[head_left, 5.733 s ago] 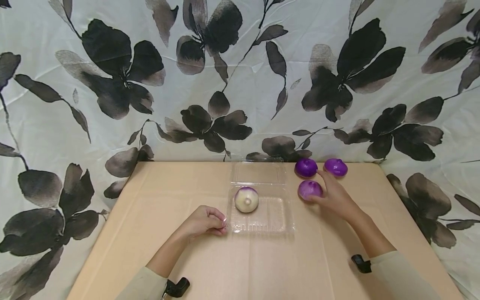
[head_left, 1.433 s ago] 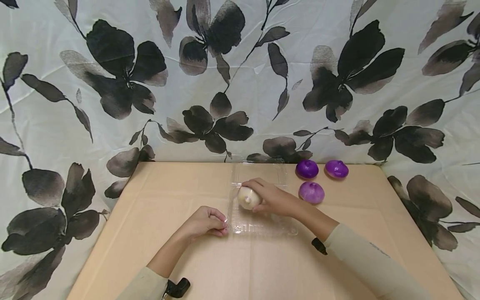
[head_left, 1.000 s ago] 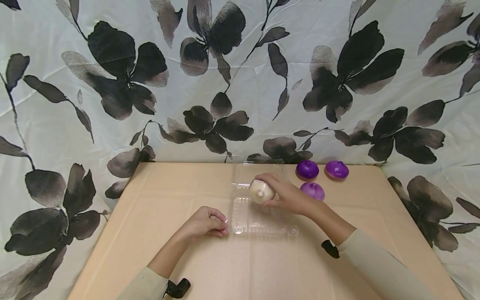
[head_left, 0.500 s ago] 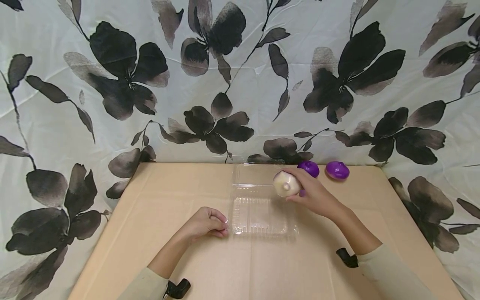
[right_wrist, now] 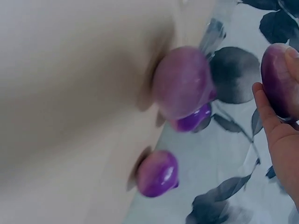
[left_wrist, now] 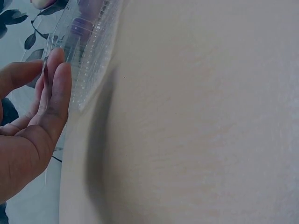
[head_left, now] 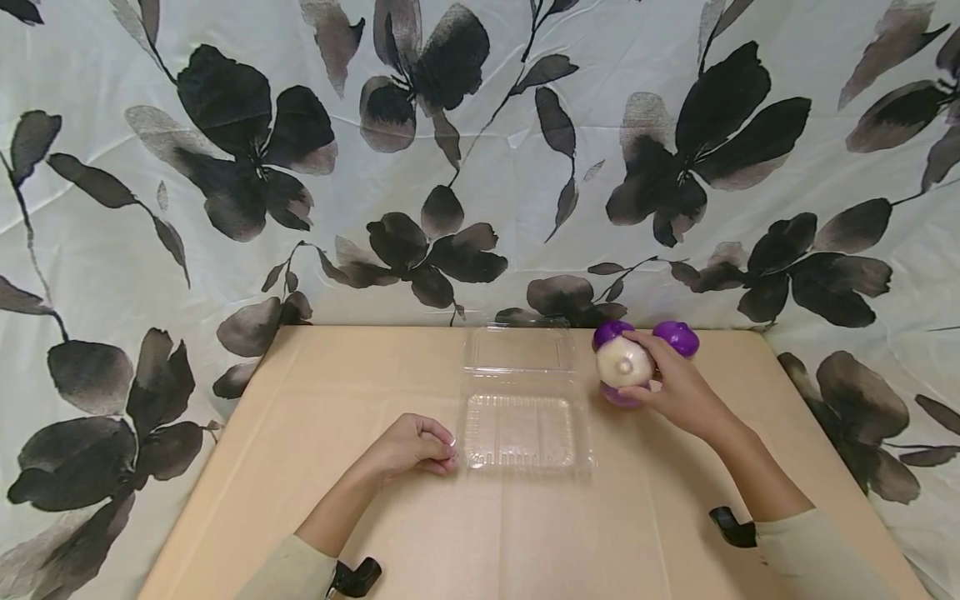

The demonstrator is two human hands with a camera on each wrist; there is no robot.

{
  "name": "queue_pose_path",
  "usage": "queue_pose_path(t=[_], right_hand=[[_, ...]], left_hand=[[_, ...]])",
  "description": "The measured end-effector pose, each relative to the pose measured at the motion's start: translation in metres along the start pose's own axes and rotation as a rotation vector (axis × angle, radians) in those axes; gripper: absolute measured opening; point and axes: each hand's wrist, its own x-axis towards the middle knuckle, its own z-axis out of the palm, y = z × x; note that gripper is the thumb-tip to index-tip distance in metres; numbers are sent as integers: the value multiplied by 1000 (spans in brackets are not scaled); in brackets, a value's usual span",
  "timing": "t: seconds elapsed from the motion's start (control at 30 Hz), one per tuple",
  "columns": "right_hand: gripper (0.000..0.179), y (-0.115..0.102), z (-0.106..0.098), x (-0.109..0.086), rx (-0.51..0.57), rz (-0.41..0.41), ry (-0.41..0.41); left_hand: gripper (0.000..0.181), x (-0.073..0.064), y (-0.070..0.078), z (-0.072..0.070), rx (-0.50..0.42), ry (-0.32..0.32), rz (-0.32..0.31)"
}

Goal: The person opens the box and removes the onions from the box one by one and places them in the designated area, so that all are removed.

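Observation:
My right hand (head_left: 675, 392) grips a purple and white onion (head_left: 625, 362), held up above the other onions at the back right. Its pale end shows in the head view; in the right wrist view the onion (right_wrist: 275, 84) shows its purple side. Below it, partly hidden, sits a light purple onion (head_left: 621, 397). Two darker purple onions, one left (head_left: 609, 330) and one right (head_left: 677, 337), stand at the table's back edge. With thumb and fingers my left hand (head_left: 412, 446) pinches the near left rim of a clear plastic clamshell container (head_left: 525, 462), whose lid (head_left: 517, 348) lies folded back.
The tan table (head_left: 315, 375) ends at the back against a white cloth (head_left: 517, 192) printed with dark flowers. A black wrist camera sits on each forearm, one left (head_left: 357, 577) and one right (head_left: 732, 527).
Earlier the onion lay in the container. My right hand has taken hold of it, lifted it out and carried it right, over the other onions. My left hand stays at the rim.

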Motion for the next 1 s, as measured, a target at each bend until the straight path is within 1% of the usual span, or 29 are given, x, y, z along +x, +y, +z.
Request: queue_pose_path(t=[0.27,0.4,0.53,0.8,0.9,1.0], right_hand=[[82,20,-18,-12,8,58,34],[83,31,-27,-16,36,83,66],[83,44,-32,-21,37,120,105],[81,71,-34,-34,29,182,153],[82,80,-33,-38,4,198,156],[84,88,-32,-41,-22,223,138]], left_hand=[[16,0,0,1,-3,2,0],[16,0,1,2,-4,4,1],[15,-1,1,1,-5,5,-4],[15,-1,2,1,-8,2,-3],[16,-2,2,1,-8,1,-5],[17,-2,3,1,-6,-1,-3]])
